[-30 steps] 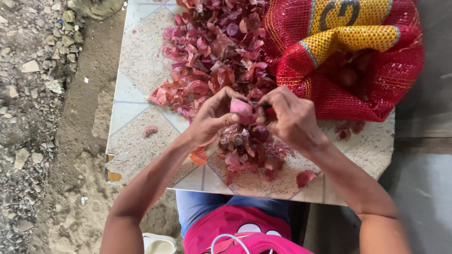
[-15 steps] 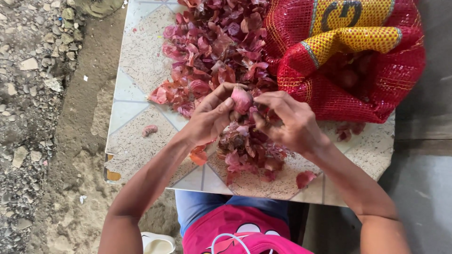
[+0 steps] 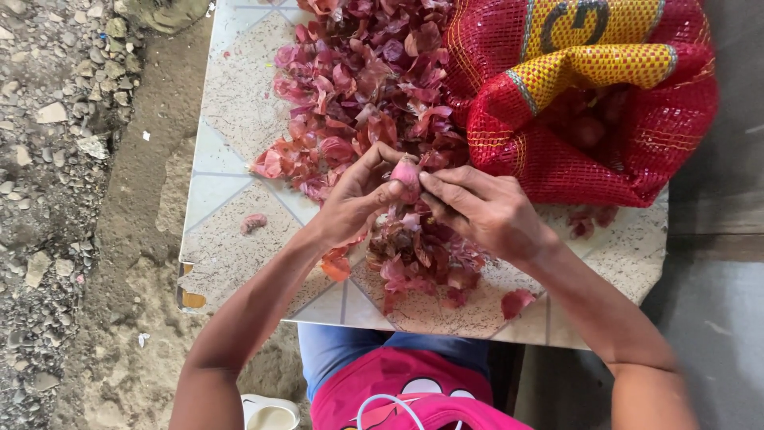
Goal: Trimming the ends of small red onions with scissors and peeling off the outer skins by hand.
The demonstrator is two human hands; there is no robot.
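A small pink shallot (image 3: 407, 175) is pinched between the fingers of my left hand (image 3: 356, 199) and my right hand (image 3: 485, 211), above the middle of a tiled table (image 3: 231, 239). Both hands grip it, fingertips touching its skin. Under my hands lies a small heap of purple-red peels (image 3: 422, 259). A far larger pile of shallot skins (image 3: 366, 87) spreads over the back of the table.
A red mesh sack (image 3: 589, 103) with a yellow band, holding more shallots, lies at the back right. Loose peel scraps (image 3: 516, 302) dot the table front. Gravel and dirt ground (image 3: 72, 199) lie left of the table. My pink top (image 3: 398, 394) shows below.
My hands have shifted slightly toward the far side of the table with the shallot, and the fingers have turned it; its pale pink tip now points up between them.
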